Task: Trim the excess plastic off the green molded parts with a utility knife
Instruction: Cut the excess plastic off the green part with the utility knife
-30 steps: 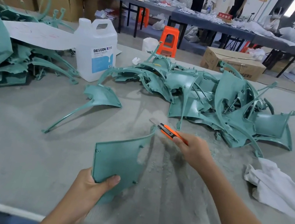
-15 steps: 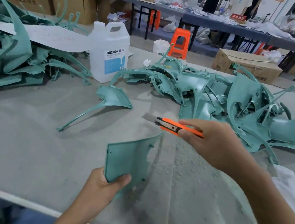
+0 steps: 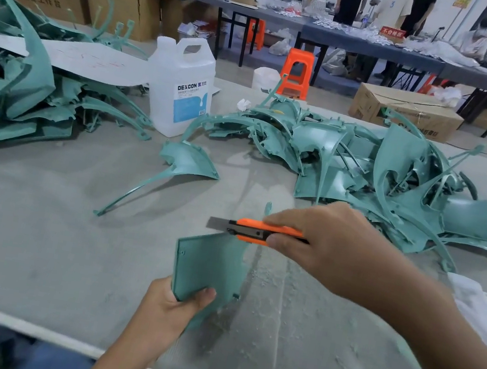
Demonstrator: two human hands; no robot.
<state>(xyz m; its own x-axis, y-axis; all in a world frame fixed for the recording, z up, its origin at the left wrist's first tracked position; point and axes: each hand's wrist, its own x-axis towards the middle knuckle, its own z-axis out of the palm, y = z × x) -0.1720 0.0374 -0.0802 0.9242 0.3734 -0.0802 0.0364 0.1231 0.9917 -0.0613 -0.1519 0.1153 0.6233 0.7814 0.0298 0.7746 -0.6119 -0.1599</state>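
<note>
Green panel (image 3: pixel 208 266) gripped upright at its lower corner by left hand (image 3: pixel 171 308), exposing top edge; right hand (image 3: pixel 328 248) clamps knife (image 3: pixel 256 232) just above, blade out.

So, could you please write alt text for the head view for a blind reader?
A person's left hand holds a green molded part upright over a grey table, while the right hand holds an orange utility knife, blade out, near its top corner. Piles of green parts lie behind.

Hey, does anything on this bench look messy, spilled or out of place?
Pale plastic shavings litter the grey table beside the held green panel, likely trimming debris. One green part lies apart from the heap.
</note>
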